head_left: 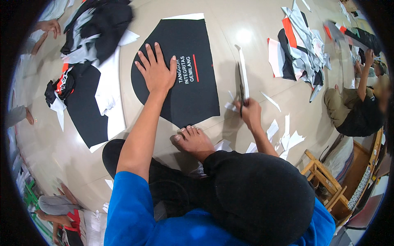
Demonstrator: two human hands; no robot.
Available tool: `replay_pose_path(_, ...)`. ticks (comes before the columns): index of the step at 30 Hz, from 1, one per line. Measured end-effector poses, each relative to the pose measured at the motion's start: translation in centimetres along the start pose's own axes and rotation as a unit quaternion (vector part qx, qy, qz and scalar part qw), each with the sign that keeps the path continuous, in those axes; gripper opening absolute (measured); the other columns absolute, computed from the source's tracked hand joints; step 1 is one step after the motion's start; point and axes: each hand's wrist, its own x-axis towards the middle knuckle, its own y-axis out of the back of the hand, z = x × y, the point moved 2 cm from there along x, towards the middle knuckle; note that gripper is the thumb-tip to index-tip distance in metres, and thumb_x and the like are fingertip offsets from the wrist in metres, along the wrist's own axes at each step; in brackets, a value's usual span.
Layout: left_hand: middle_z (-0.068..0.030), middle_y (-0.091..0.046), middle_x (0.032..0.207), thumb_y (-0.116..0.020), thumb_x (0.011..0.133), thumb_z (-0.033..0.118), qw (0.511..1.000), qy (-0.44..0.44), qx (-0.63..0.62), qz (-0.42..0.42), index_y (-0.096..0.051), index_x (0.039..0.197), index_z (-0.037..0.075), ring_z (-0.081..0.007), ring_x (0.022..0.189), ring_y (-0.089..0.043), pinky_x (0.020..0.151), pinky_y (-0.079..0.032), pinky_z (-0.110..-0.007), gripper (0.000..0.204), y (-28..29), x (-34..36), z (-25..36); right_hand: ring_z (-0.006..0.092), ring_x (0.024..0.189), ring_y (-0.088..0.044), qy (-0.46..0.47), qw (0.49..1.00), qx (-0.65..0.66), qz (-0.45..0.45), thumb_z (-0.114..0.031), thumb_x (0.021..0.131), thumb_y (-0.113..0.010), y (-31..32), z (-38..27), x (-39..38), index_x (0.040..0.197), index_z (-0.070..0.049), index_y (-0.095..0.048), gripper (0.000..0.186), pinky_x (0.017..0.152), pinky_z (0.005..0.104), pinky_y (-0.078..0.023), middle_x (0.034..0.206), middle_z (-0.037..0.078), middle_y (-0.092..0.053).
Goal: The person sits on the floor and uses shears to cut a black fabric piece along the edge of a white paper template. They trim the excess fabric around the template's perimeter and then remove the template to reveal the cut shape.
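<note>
My left hand (158, 77) lies flat with fingers spread on a black fabric panel (182, 35) on the tiled floor. The panel has light printed lettering and a red line, and a white edge shows at its far end. To the right of the panel, my right hand (249, 112) grips a pair of scissors (241, 84), blades pointing away from me. A narrow white strip (243, 67) runs alongside the blades; whether the hand also holds it, I cannot tell. My bare foot (195, 141) is by the panel's near edge.
Dark and white fabric pieces (84, 102) are heaped at left. Another pile (301, 49) of grey, black and orange cloth lies at far right. White offcuts (287, 139) scatter near my right forearm. A wooden frame (324, 180) stands at lower right. Other people sit around both sides.
</note>
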Motion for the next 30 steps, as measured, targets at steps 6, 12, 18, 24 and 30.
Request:
replay_pose_path(6,-0.0244,-0.025,0.181,-0.047,0.109,0.060,0.999,-0.030,-0.024,0.001,-0.030,0.175,0.009,-0.0545,0.166,-0.015,0.133,-0.008,-0.070,0.085,-0.2,0.5,0.1,0.0410,0.086,-0.075,-0.141,0.989,-0.014,0.048,-0.043,0.090,-0.086,0.9,8.3,-11.3,0.097,0.002,-0.072,0.048,0.080,0.0501,-0.057,0.090,0.025,-0.076)
replay_pose_path(12,-0.0238,-0.026,0.180,-0.052,0.107,0.059,0.996,-0.073,-0.041,-0.009,-0.030,0.175,0.008,-0.0538,0.166,-0.018,0.133,-0.009,-0.070,0.088,0.0,1.3,2.0,0.0409,0.121,-0.061,0.441,0.881,-0.098,-0.144,-0.024,0.102,-0.062,-15.8,-5.9,-16.1,0.135,-0.014,-0.065,0.035,0.102,0.0560,-0.051,0.133,0.018,-0.065)
replay_pose_path(18,-0.0249,-0.024,0.181,-0.054,0.107,0.058,0.993,-0.098,-0.067,-0.015,-0.030,0.174,0.007,-0.0542,0.166,-0.016,0.133,-0.008,-0.070,0.088,0.1,1.9,2.4,0.0347,0.125,-0.070,0.530,0.800,-0.256,-0.115,-0.030,0.110,-0.061,-13.3,-8.1,-16.5,0.127,-0.004,-0.065,0.031,0.102,0.0493,-0.055,0.135,0.025,-0.070)
replay_pose_path(24,-0.0286,-0.024,0.180,-0.057,0.106,0.054,0.987,-0.102,-0.120,0.007,-0.032,0.173,0.004,-0.0573,0.165,-0.016,0.133,-0.010,-0.070,0.088,1.3,1.4,1.9,0.0333,0.123,-0.071,0.519,0.798,-0.288,-0.103,-0.026,0.111,-0.062,-13.1,-9.3,-17.3,0.122,-0.007,-0.063,0.021,0.102,0.0446,-0.056,0.130,0.017,-0.073)
replay_pose_path(30,-0.0314,-0.021,0.179,-0.060,0.105,0.056,0.985,-0.078,-0.151,-0.035,-0.031,0.172,-0.002,-0.0600,0.164,-0.013,0.130,-0.009,-0.074,0.093,3.8,-6.8,4.0,0.0218,0.094,-0.067,0.323,0.940,-0.105,-0.027,-0.028,0.100,-0.080,-8.8,-2.7,-14.9,0.105,-0.003,-0.066,0.029,0.083,0.0380,-0.055,0.099,0.013,-0.072)
